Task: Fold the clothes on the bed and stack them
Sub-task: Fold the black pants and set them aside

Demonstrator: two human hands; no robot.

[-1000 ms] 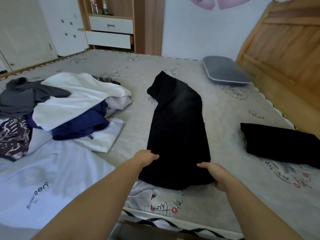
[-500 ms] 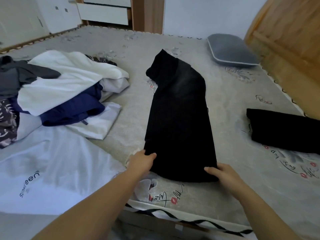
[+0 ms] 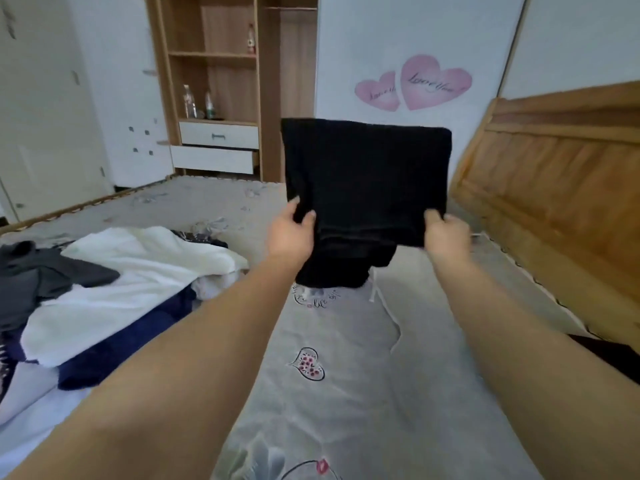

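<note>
I hold a black garment point(image 3: 367, 174) doubled over in the air above the middle of the bed point(image 3: 346, 375). My left hand point(image 3: 291, 230) pinches its lower left corner and my right hand point(image 3: 446, 233) grips its lower right corner. The garment's other end hangs down behind and touches the sheet. A pile of unfolded clothes point(image 3: 114, 285) in white, grey and navy lies on the left of the bed. A corner of a folded black piece point(image 3: 613, 355) shows at the right edge, partly behind my right forearm.
A wooden headboard point(image 3: 554, 188) runs along the right side. Beyond the far edge of the bed stand a wooden shelf unit with white drawers point(image 3: 218, 143) and bottles, and a white wardrobe point(image 3: 52, 109) on the left. A pale printed shirt point(image 3: 31, 403) lies at the lower left.
Both hands took hold of the near end of the black garment and lifted it up and away from me, doubling it over. My view has tilted up.
</note>
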